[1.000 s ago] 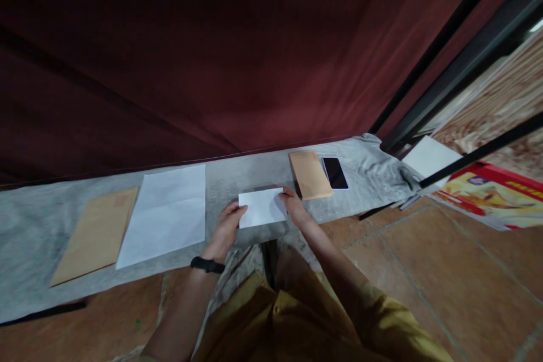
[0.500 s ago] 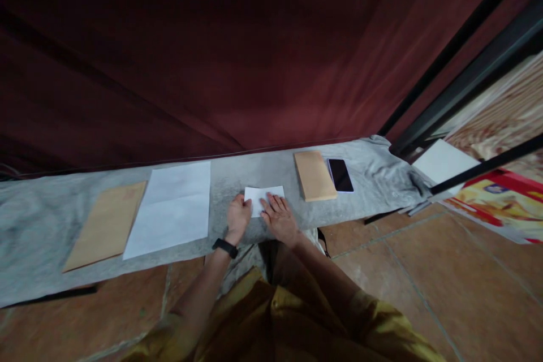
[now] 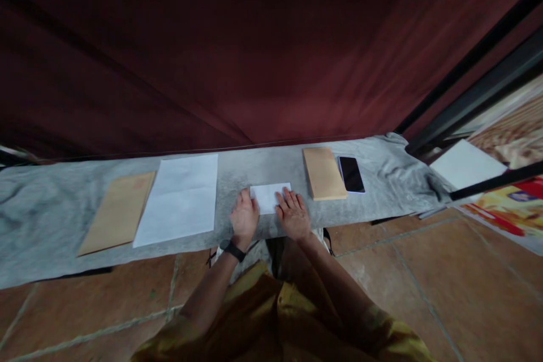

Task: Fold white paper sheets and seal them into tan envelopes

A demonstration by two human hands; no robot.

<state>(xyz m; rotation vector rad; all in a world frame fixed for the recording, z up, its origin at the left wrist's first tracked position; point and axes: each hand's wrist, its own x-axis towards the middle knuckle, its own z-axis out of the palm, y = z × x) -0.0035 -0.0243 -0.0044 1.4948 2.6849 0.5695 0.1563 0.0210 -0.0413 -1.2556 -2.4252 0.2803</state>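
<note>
A small folded sheet of white paper [image 3: 266, 199] lies flat on the grey cloth in front of me. My left hand [image 3: 245, 216] rests palm down at its left edge, fingers laid forward and slightly bent, with a black watch on the wrist. On the right end of the paper, my right hand [image 3: 294, 218] lies with its fingers spread, fingertips touching the sheet. Neither hand grips it.
A large white sheet [image 3: 180, 198] and a brown envelope [image 3: 116, 212] lie to the left. To the right are a stack of brown envelopes [image 3: 324, 174] and a phone [image 3: 352, 174]. Beneath them is a narrow cloth-covered table [image 3: 237, 172], with a dark red curtain [image 3: 271, 68] behind.
My left hand has loosened from the paper's left edge and lies flatter. My right hand has slid to the paper's right end. The view has shifted slightly.
</note>
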